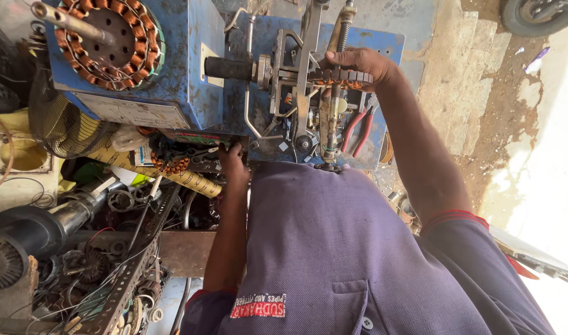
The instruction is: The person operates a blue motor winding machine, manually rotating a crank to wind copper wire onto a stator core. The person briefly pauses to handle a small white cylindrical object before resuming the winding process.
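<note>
Two hands are working: right hand [358, 62] gripping the copper-wound stator [339, 77] on the blue winding machine [246, 93], left hand [232, 162] curling around its lower edge.

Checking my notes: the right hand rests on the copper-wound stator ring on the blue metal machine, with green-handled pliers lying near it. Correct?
No. The head view shows the pliers are red-handled, not green. The right hand does rest on the copper-wound stator ring on the blue metal machine.

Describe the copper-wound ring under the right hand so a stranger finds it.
Find the blue machine. At its middle, under the right hand, sits a ring of copper coils, seen edge-on. The other wound ring, upper left, faces the camera, untouched.
</note>
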